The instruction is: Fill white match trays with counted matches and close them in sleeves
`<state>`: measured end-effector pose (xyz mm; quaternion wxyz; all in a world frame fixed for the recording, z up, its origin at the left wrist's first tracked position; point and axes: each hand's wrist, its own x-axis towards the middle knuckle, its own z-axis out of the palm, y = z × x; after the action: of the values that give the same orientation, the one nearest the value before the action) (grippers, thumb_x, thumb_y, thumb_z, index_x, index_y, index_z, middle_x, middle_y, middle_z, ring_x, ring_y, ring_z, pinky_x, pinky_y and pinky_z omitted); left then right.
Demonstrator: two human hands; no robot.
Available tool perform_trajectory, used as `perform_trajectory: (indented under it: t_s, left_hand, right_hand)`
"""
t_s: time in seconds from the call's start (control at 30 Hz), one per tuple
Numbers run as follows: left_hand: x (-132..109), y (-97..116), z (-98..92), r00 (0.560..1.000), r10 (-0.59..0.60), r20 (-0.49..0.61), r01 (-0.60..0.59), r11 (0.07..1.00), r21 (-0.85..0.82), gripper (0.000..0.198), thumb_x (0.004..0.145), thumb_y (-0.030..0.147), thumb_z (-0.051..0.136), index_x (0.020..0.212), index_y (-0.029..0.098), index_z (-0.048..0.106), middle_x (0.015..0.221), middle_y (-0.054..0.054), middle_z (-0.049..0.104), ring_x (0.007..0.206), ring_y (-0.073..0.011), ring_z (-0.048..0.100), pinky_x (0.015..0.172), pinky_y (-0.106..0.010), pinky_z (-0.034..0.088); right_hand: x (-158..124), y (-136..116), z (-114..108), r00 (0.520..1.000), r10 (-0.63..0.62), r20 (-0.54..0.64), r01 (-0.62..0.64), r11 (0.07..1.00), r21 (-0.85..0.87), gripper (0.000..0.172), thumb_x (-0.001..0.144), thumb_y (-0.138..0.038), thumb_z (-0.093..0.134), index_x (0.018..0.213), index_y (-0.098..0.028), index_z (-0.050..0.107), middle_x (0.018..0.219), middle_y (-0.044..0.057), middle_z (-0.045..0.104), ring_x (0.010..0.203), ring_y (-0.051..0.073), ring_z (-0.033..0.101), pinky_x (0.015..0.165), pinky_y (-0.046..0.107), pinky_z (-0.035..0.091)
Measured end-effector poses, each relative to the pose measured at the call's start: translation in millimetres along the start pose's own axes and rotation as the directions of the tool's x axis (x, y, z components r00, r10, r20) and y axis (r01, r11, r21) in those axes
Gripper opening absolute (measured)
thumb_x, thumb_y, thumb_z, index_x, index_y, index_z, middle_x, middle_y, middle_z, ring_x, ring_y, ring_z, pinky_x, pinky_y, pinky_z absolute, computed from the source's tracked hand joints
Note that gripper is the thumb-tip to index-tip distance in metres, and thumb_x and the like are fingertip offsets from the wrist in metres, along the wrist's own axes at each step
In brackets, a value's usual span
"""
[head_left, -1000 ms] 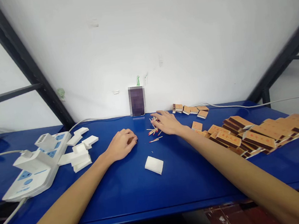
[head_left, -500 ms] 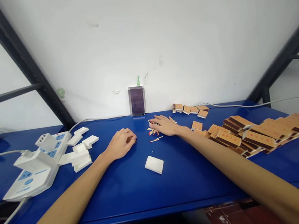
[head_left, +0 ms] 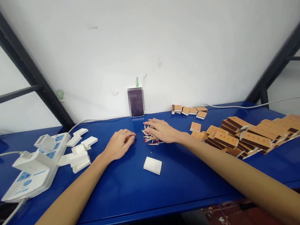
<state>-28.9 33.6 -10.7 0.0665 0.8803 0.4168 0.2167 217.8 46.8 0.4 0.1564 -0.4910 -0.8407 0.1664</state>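
Observation:
Loose matches [head_left: 149, 137] with red heads lie in a small pile on the blue table. My right hand [head_left: 160, 130] rests over the right side of this pile, its fingers stretched out and touching the matches. Left of the pile, my left hand [head_left: 119, 143] lies on the table with its fingers curled in. Whatever may be under those fingers is hidden. A white matchbox tray [head_left: 152, 165] sits nearer to me, below the pile, apart from both hands.
White matchbox trays [head_left: 80, 156] lie beside a power strip [head_left: 43, 172] on the left. Many orange matchbox sleeves [head_left: 255, 134] are heaped on the right, with several more sleeves [head_left: 192, 111] at the back. A pixelated dark device [head_left: 136, 102] leans on the wall.
My right hand has moved a little left and toward me, and the matches under it have shifted left into a tighter pile. My left hand has barely moved. The view has shifted slightly.

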Motion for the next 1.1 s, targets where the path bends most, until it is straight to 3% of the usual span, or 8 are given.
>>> perform_trajectory:
  t_s: [0.2,0.43,0.67,0.77,0.8,0.9,0.97,1.1]
  left_hand:
    - [-1.4,0.5,-0.6,0.999,-0.032,0.015,0.032,0.999,0.005,0.037,0.101,0.036,0.036,0.110,0.020,0.068,0.111,-0.006,0.069,0.099,-0.0225,0.059,0.094,-0.041,0.042]
    - [-0.2,1.8,0.5,1.000,0.003,0.022,-0.003,1.000,0.009,0.037,0.101,0.036,0.036,0.103,0.020,0.069,0.106,-0.005,0.069,0.096,-0.0216,0.058,0.092,-0.040,0.042]
    - [-0.6,1.2,0.0,1.000,0.012,0.022,-0.013,1.000,0.020,0.037,0.101,0.036,0.037,0.097,0.020,0.069,0.103,-0.005,0.069,0.094,-0.0214,0.057,0.089,-0.040,0.042]
    - [-1.9,5.8,-1.4,0.999,0.038,-0.009,-0.038,0.998,0.044,0.033,0.100,0.035,0.039,0.101,0.020,0.069,0.107,-0.005,0.068,0.097,-0.0221,0.057,0.090,-0.041,0.041]
    - [-2.6,9.2,-2.0,0.998,0.061,-0.022,-0.060,0.997,0.053,0.032,0.100,0.034,0.040,0.102,0.020,0.069,0.108,-0.006,0.068,0.099,-0.0222,0.057,0.090,-0.041,0.041]
    - [-5.5,24.1,-3.9,0.983,0.180,-0.023,-0.178,0.982,0.067,0.031,0.100,0.032,0.040,0.107,0.020,0.068,0.111,-0.006,0.067,0.102,-0.0219,0.056,0.090,-0.040,0.041]
    - [-7.5,35.6,-4.1,0.966,0.258,0.016,-0.258,0.964,0.064,0.029,0.100,0.031,0.042,0.109,0.021,0.068,0.111,-0.006,0.067,0.103,-0.0215,0.057,0.090,-0.040,0.040]
    - [-9.2,50.5,-0.5,0.952,0.297,0.072,-0.303,0.949,0.087,0.028,0.098,0.028,0.045,0.116,0.021,0.066,0.117,-0.007,0.064,0.112,-0.0234,0.054,0.095,-0.042,0.038]
  right_hand:
    - [17.6,4.8,4.5,0.989,0.100,0.113,-0.087,0.990,-0.112,0.070,0.094,-0.070,0.025,0.151,-0.031,0.038,0.163,0.010,0.021,0.150,0.038,0.010,0.116,0.064,0.006]
    - [5.8,21.7,4.1,0.999,0.029,0.035,-0.024,0.991,-0.130,0.067,0.097,-0.065,0.026,0.144,-0.024,0.051,0.153,0.015,0.042,0.145,0.035,0.028,0.115,0.055,0.021]
    - [-10.7,14.7,-2.1,0.991,-0.126,0.040,0.129,0.989,-0.076,0.056,0.102,-0.049,0.024,0.129,-0.020,0.063,0.139,0.010,0.059,0.137,0.030,0.040,0.113,0.050,0.028]
    - [-27.3,9.5,-10.3,0.985,-0.135,-0.107,0.129,0.990,-0.059,0.048,0.102,-0.046,0.032,0.130,-0.019,0.060,0.142,0.012,0.054,0.137,0.028,0.040,0.112,0.047,0.030]
    - [-33.3,7.6,-13.2,0.975,-0.165,-0.148,0.157,0.986,-0.060,0.044,0.101,-0.043,0.034,0.129,-0.018,0.059,0.139,0.013,0.055,0.132,0.027,0.044,0.110,0.046,0.033]
    - [-50.1,0.7,-18.3,0.954,-0.278,-0.110,0.269,0.959,-0.089,0.027,0.098,-0.034,0.044,0.110,-0.019,0.064,0.112,0.009,0.066,0.106,0.022,0.057,0.092,0.036,0.043]
    - [-59.0,-3.5,-17.6,0.947,-0.315,-0.058,0.301,0.937,-0.175,0.017,0.094,-0.028,0.050,0.091,-0.019,0.064,0.093,0.006,0.067,0.088,0.020,0.058,0.080,0.033,0.042]
    - [-69.1,-4.3,-10.1,0.954,-0.300,0.014,0.295,0.925,-0.241,0.007,0.084,-0.020,0.057,0.077,-0.019,0.058,0.076,0.002,0.064,0.070,0.016,0.054,0.073,0.032,0.035]
